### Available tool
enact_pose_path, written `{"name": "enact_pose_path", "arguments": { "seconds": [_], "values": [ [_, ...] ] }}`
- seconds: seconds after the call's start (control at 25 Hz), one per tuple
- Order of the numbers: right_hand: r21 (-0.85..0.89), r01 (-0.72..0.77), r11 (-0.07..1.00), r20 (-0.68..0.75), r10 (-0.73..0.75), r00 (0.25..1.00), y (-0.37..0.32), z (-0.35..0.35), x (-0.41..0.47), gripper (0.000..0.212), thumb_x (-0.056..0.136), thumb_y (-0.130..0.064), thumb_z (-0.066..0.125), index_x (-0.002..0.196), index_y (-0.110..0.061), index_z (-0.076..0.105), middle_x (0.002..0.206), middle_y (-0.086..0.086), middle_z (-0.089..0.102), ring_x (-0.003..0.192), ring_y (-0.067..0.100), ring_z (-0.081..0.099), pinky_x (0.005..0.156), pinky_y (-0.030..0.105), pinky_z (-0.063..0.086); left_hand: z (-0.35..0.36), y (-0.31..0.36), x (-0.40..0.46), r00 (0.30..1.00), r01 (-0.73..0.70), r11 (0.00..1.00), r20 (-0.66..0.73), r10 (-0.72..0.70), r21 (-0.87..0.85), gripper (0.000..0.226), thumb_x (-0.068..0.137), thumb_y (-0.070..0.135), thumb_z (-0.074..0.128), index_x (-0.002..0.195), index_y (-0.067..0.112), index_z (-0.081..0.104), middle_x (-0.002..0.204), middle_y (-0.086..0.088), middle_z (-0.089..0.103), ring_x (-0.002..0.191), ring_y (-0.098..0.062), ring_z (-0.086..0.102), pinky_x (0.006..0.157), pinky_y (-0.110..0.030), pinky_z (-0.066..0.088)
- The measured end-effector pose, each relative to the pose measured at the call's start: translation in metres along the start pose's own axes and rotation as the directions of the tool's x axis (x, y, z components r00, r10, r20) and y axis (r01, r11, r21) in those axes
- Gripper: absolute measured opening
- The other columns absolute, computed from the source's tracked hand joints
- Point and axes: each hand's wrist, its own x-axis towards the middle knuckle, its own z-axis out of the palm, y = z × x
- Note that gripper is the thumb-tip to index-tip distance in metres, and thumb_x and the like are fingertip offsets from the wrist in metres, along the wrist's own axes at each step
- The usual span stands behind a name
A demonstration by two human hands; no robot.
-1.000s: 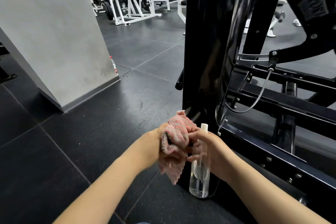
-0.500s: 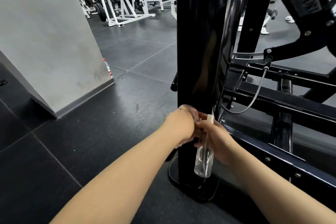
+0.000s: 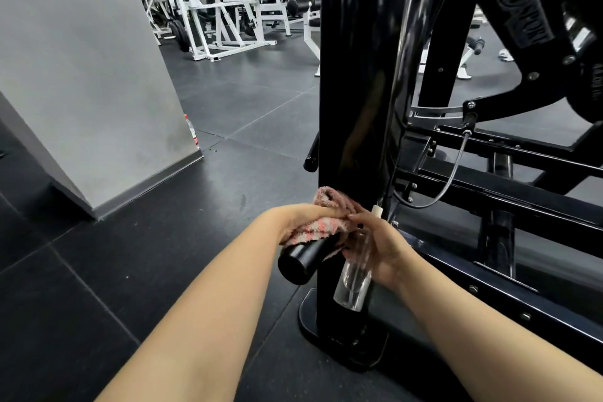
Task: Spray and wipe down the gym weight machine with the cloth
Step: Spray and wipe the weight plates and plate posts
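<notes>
Cloth (image 3: 318,228), pink and white, lies at lower centre of the frame, draped over a black peg (image 3: 301,260) of the weight machine (image 3: 359,75) and gripped by the left hand (image 3: 300,217). Right hand (image 3: 385,251), fingers curled, holds a clear spray bottle (image 3: 354,277) just beside it.

Two bare forearms enter from bottom of frame, no sleeves visible anywhere behind the hands. Left hand (image 3: 303,219) and right hand (image 3: 381,248): no gloves, no rings seen, no watch or band at either wrist. Fingernails too small to tell. Nothing else of the person's body or clothing in view.
</notes>
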Motion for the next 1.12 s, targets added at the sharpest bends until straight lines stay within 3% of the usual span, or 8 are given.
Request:
{"name": "enact_pose_path", "arguments": {
  "seconds": [0.16,0.32,0.44,0.72,0.84,0.92,1.0,1.12],
  "values": [
    [-0.153,0.019,0.988,0.029,-0.015,0.999,0.008,-0.001,-0.009,0.024,0.086,-0.015,0.057,0.108,-0.008,0.059,0.076,0.005,0.063,0.063,0.016,0.061,0.055,0.025,0.049,-0.004,-0.024,-0.012,0.989,0.054,0.972,0.145,-0.02,-0.229,0.033,0.076,0.035,0.072,0.09,0.006,0.068,0.084,-0.009,0.07,0.076,-0.021,0.066,0.088,-0.032,0.051],
    [-0.195,0.047,0.98,0.055,-0.037,0.998,0.011,0.006,-0.024,0.027,0.086,-0.012,0.058,0.113,-0.01,0.061,0.082,0.008,0.062,0.068,0.019,0.059,0.056,0.028,0.047,-0.004,-0.044,-0.032,0.998,-0.061,0.993,0.006,0.062,-0.104,0.044,0.069,0.04,0.075,0.1,0.009,0.068,0.098,-0.013,0.071,0.092,-0.027,0.064,0.101,-0.038,0.045],
    [-0.149,0.034,0.988,0.062,-0.025,0.998,0.015,0.016,-0.034,0.026,0.088,-0.007,0.054,0.112,-0.015,0.062,0.078,0.01,0.06,0.063,0.018,0.056,0.053,0.025,0.046,0.007,-0.051,-0.047,0.977,-0.147,0.989,-0.153,0.15,0.032,0.023,0.08,0.033,0.07,0.096,0.015,0.068,0.094,-0.01,0.072,0.086,-0.024,0.066,0.091,-0.037,0.052],
    [-0.088,-0.056,0.995,0.082,0.064,0.995,0.03,0.022,-0.05,0.024,0.088,-0.009,0.052,0.109,-0.009,0.064,0.068,0.006,0.058,0.052,0.015,0.055,0.043,0.021,0.044,0.023,-0.085,-0.058,0.793,-0.366,0.864,-0.37,0.484,0.345,0.026,0.069,0.009,0.078,0.087,0.024,0.067,0.078,0.009,0.069,0.073,-0.003,0.064,0.075,-0.023,0.056],
    [-0.133,-0.077,0.988,0.114,0.093,0.989,0.025,0.018,-0.048,0.022,0.086,-0.013,0.054,0.105,-0.01,0.064,0.074,0.007,0.06,0.059,0.019,0.058,0.047,0.022,0.043,0.002,-0.08,-0.073,0.831,-0.221,0.729,-0.266,0.488,0.648,0.016,0.075,0.012,0.069,0.084,0.024,0.064,0.073,0.004,0.068,0.054,0.0,0.054,0.052,-0.016,0.046],
    [-0.17,-0.081,0.982,0.107,0.101,0.989,0.021,0.018,-0.044,0.02,0.085,-0.014,0.054,0.101,-0.008,0.065,0.076,0.01,0.062,0.059,0.02,0.061,0.046,0.021,0.043,-0.008,-0.059,-0.08,0.893,-0.083,0.518,-0.167,0.417,0.852,0.01,0.076,0.014,0.069,0.082,0.018,0.062,0.074,-0.004,0.067,0.054,-0.011,0.054,0.05,-0.021,0.045],
    [-0.19,-0.082,0.978,0.068,0.096,0.993,0.016,0.019,-0.04,0.021,0.085,-0.014,0.055,0.101,-0.007,0.067,0.074,0.01,0.061,0.057,0.018,0.06,0.046,0.021,0.045,-0.008,-0.039,-0.078,0.936,-0.035,0.346,-0.091,0.341,0.937,0.02,0.07,0.018,0.073,0.089,0.018,0.066,0.084,-0.004,0.068,0.066,-0.016,0.06,0.059,-0.026,0.051],
    [-0.104,-0.057,0.993,0.034,0.06,0.998,0.006,0.019,-0.033,0.028,0.086,-0.008,0.052,0.112,-0.006,0.064,0.072,0.007,0.057,0.047,0.011,0.058,0.041,0.02,0.045,-0.003,-0.022,-0.07,0.967,-0.063,0.329,-0.024,0.252,0.942,0.042,0.066,0.035,0.08,0.103,0.023,0.066,0.098,0.003,0.068,0.089,-0.018,0.065,0.083,-0.032,0.053]
  ]
}}
